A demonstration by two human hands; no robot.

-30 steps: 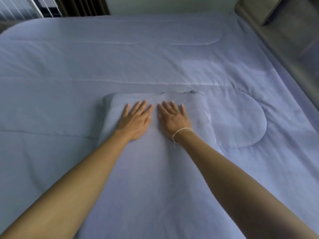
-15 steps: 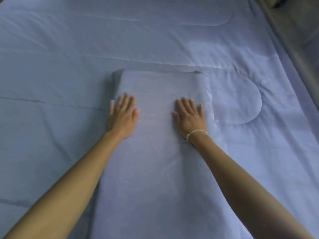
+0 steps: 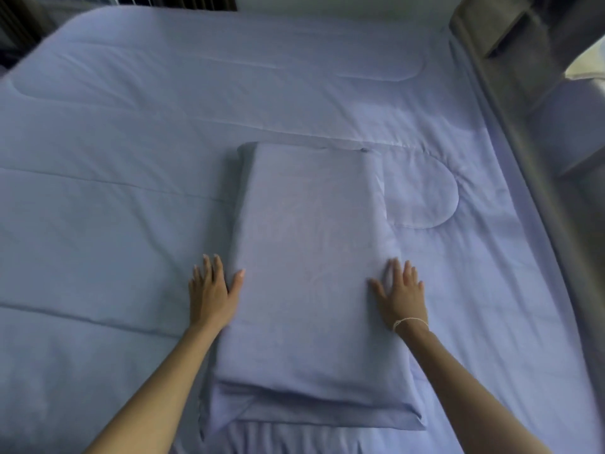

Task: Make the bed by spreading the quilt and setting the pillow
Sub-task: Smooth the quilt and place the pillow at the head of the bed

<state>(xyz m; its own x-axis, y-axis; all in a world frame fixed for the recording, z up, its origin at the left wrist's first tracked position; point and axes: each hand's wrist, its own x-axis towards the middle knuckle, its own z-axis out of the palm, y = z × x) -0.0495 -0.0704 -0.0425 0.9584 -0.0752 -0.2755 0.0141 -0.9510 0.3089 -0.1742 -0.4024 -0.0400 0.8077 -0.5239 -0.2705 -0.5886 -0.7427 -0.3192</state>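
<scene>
A pale lilac quilt [image 3: 131, 152] lies spread flat over the whole bed. On it, lengthwise toward me, lies a pillow [image 3: 311, 257] in a matching lilac case. My left hand [image 3: 211, 290] lies flat against the pillow's left edge, fingers straight on the quilt and thumb on the pillow. My right hand [image 3: 401, 291] rests flat on the pillow's right edge with straight fingers. A thin white string bracelet circles the right wrist.
A padded grey-brown bed frame [image 3: 530, 132] runs along the right side of the bed. Dark curtains and a white rail [image 3: 131, 0] stand beyond the far edge. Stitched oval shapes mark the quilt to the right of the pillow.
Both hands slid apart from the pillow's middle out to its side edges and back toward me. The view pulled back, so the pillow's near end shows.
</scene>
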